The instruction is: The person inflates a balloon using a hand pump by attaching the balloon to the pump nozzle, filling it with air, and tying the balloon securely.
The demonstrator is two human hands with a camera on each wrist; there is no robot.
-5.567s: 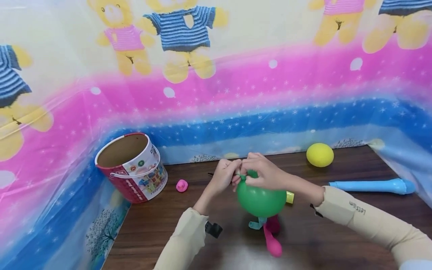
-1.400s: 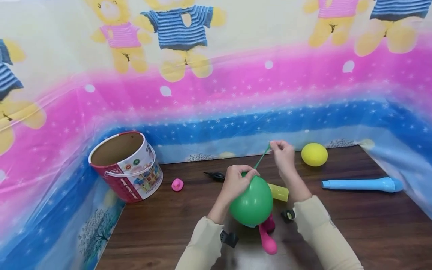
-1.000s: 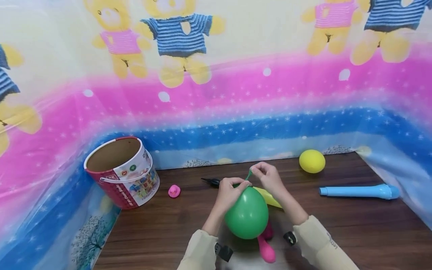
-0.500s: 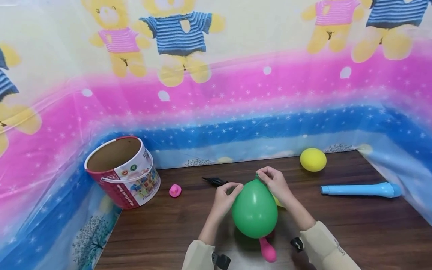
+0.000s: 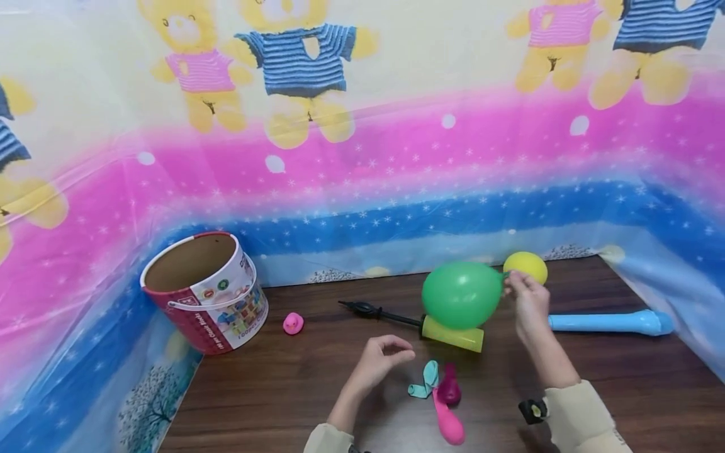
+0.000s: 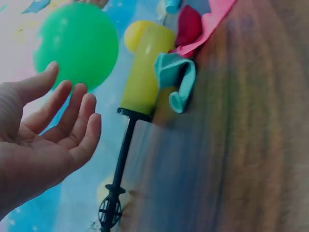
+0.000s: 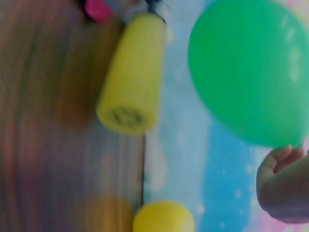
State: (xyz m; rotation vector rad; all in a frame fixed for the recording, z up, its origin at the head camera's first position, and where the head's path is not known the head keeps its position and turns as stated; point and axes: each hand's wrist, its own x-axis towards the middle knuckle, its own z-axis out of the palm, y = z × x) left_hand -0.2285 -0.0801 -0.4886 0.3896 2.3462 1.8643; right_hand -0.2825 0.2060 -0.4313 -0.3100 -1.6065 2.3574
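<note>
Right hand point(image 5: 529, 305) pinches the green balloon point(image 5: 461, 296) by its neck toward the counter's point(image 5: 255, 390) far edge; left hand point(image 5: 375, 363) hovers apart, fingers relaxed.

Balloon point(image 5: 461, 296) at the fingertips of the right hand point(image 5: 532, 308): smooth, glossy rubber. Pump point(image 5: 452, 336) beyond the fingers of the left hand point(image 5: 376, 362): smooth plastic. Tabletop point(image 5: 272, 390) beneath the fingers: wood-grained, faint sheen.

Bright head view, pale glare on the table point(image 5: 272, 390) below the green balloon point(image 5: 461, 294); right wrist view blurred.
</note>
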